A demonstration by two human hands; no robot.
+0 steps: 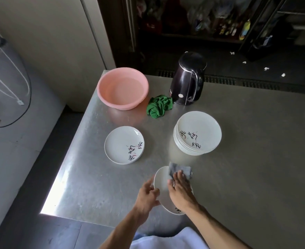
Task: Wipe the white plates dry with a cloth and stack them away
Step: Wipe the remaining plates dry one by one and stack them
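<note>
Counting from the left across the steel table point(255, 159): one pink basin point(123, 88) at the far corner, and nearer, one low pile of white plates point(123, 144) with dark brush lettering; its rims sit too close to count. The left hand point(148, 194) grasps the left rim of a single white plate point(161, 180) above the table's near edge, thumb over the face. One crumpled green cloth point(159, 106) lies between the basin and the kettle, touching the kettle. The right hand point(179, 187) lies flat, fingers straight, pressing one grey cloth point(179, 170) onto the held plate's far side. One dark kettle point(187, 79) stands behind. One taller plate stack point(197, 133) sits right, with many rims I cannot number. The right hand and wrist hide much of the held plate, leaving only a scrap of lettering visible.
</note>
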